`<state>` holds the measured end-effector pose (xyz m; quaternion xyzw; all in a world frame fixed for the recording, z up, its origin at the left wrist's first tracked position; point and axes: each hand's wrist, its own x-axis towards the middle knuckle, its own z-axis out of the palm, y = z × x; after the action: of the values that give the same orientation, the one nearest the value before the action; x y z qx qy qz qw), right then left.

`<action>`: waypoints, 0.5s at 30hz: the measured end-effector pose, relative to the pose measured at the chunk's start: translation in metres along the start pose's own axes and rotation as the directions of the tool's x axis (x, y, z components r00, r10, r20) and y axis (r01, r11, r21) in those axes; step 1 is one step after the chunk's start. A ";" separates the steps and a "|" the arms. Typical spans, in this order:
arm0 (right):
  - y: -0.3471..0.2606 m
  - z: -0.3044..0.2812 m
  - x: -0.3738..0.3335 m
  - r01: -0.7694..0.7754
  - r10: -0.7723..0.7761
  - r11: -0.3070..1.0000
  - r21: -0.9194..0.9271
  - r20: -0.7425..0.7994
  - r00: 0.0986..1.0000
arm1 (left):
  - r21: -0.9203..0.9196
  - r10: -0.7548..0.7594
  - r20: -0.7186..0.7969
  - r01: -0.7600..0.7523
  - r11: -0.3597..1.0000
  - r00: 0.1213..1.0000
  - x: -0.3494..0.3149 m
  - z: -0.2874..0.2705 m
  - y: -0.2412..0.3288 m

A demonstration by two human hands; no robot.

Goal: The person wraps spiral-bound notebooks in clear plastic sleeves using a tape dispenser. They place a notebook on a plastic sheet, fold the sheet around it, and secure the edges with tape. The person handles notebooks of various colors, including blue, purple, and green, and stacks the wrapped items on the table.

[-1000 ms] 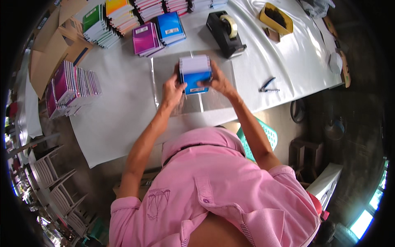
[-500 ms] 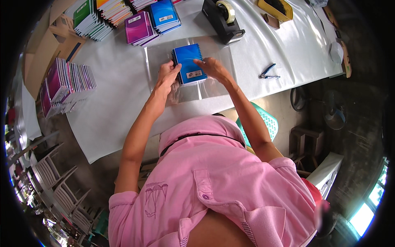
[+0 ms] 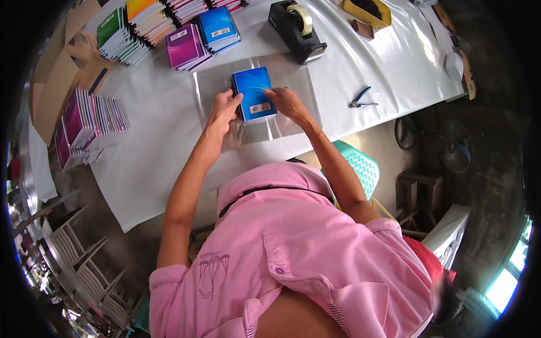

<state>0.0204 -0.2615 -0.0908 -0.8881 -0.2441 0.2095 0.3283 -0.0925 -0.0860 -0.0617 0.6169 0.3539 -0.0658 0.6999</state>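
A stack of blue spiral notebooks (image 3: 253, 90) sits between my hands over a sheet of clear plastic film (image 3: 300, 107). My left hand (image 3: 224, 107) grips the stack at its left side, the thumb on the cover near the edge. On the right side my right hand (image 3: 286, 102) holds it too, thumb over the cover and fingers partly hidden beside it. The top notebook lies cover up, with a small white label near its lower edge. How many notebooks are in the stack, I cannot tell.
Ahead stand purple notebooks (image 3: 184, 46), blue notebooks (image 3: 218, 27), and green ones (image 3: 112, 31). A black tape dispenser (image 3: 294, 31) and yellow tray (image 3: 379, 19) are at the far right. Blue-handled pliers (image 3: 362, 101) lie right. More notebooks (image 3: 93, 124) and a cardboard box (image 3: 53, 84) are left.
The view has shifted slightly, so everything on the table sits a little lower and farther left. Both hands keep hold of the blue notebooks, with little other movement.
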 end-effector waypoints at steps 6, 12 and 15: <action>0.038 -0.035 -0.024 -0.406 0.253 0.856 -0.321 -0.426 0.869 | -0.217 -0.052 0.003 0.051 0.975 0.999 0.004 -0.017 -0.023; 0.062 -0.056 -0.007 -0.493 0.491 0.869 0.030 -0.163 0.856 | -0.187 -0.035 0.066 0.047 0.981 0.997 0.003 -0.021 -0.021; 0.044 -0.062 0.015 -0.101 0.006 0.988 -0.116 -0.628 0.778 | -0.187 -0.051 -0.001 0.049 0.981 0.999 0.001 -0.019 -0.021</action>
<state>0.0785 -0.3118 -0.0813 -0.9350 -0.1102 -0.1060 0.3199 -0.1106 -0.0735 -0.0786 0.5398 0.3760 -0.0479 0.7516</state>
